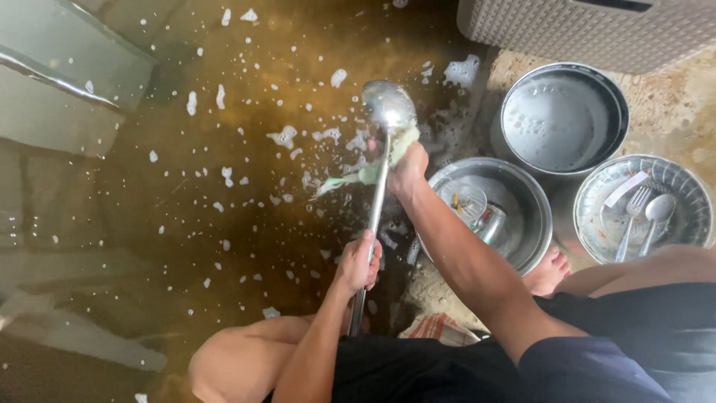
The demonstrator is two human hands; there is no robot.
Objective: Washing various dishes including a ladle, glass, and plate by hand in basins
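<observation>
A long steel ladle is held out over the wet brown floor, bowl at the far end. My left hand grips its handle near the lower end. My right hand presses a soapy pale green sponge against the handle just below the bowl. Foam drips from the sponge.
Soap suds dot the wet floor. To the right stand a steel basin of soapy water, a steel bowl with utensils in it, and a dish holding a fork and a spoon. A woven basket sits behind. My bare foot rests near the bowl.
</observation>
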